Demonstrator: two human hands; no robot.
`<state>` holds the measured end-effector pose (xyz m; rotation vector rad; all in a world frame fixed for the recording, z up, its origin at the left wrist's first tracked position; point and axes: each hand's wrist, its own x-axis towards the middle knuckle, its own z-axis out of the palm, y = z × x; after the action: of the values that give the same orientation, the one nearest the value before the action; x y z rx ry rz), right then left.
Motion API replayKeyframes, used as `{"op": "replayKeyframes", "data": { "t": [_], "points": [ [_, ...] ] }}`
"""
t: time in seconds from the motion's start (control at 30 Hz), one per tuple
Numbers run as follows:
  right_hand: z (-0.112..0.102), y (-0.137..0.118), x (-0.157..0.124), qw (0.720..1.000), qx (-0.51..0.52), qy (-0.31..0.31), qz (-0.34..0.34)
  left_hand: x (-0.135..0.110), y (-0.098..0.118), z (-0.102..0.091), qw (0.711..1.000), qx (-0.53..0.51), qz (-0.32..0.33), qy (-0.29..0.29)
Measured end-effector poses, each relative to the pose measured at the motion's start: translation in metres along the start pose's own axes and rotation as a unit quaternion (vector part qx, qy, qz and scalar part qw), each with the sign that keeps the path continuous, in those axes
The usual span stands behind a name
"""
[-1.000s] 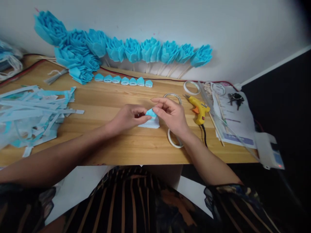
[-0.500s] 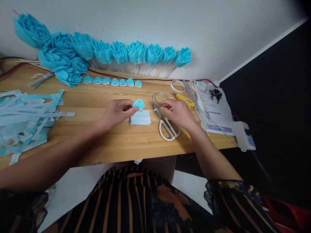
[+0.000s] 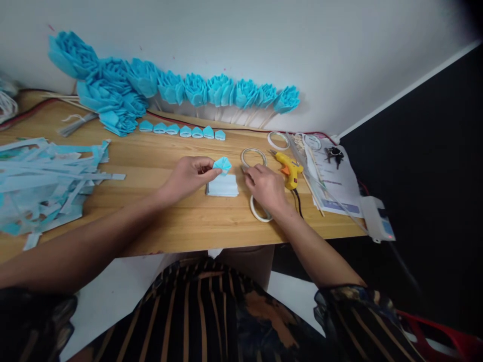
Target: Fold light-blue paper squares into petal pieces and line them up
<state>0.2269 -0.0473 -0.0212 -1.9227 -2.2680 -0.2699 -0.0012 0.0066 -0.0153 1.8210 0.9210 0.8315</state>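
**Folding station, head view.** My left hand [image 3: 186,176] pinches a folded paper petal [image 3: 222,164] between thumb and fingertips. It holds the petal just above a stack of paper squares [image 3: 222,187] lying on the wooden table [image 3: 158,161].

My right hand [image 3: 266,187] lies curled over white-handled scissors [image 3: 257,212], just beside the stack. One handle loop shows below the palm, but I cannot tell whether my fingers actually close on the tool. A tape roll [image 3: 253,157] lies just ahead of that hand, and a yellow glue gun [image 3: 287,168] lies to its right.

**Done, by my reading:** a line of paper flowers [image 3: 211,90] on sticks leans against the wall. A row of seven folded petals [image 3: 181,130] is laid out in front of them. The piece in my grip makes an eighth loose petal.

**Left, by my reading:** the stack of paper squares is not yet folded, and the loose petals are not yet joined into a bloom.

A pile of cut paper strips [image 3: 49,181] covers the table's left end.
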Motion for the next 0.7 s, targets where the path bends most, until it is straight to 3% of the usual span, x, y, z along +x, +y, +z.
{"op": "replayKeyframes", "data": {
  "t": [0.2, 0.43, 0.7],
  "points": [
    [0.011, 0.01, 0.0, 0.99, 0.125, 0.038, 0.047, -0.001, 0.007, 0.0, 0.999, -0.027, -0.012, -0.013],
    [0.019, 0.017, 0.003, 0.962, 0.246, 0.049, 0.105, -0.001, 0.009, -0.002, 0.994, -0.064, -0.078, -0.039],
    [0.016, 0.016, 0.004, 0.872, 0.438, 0.152, 0.154, 0.001, 0.013, -0.003, 0.983, -0.112, -0.117, -0.084]
  ]
}}
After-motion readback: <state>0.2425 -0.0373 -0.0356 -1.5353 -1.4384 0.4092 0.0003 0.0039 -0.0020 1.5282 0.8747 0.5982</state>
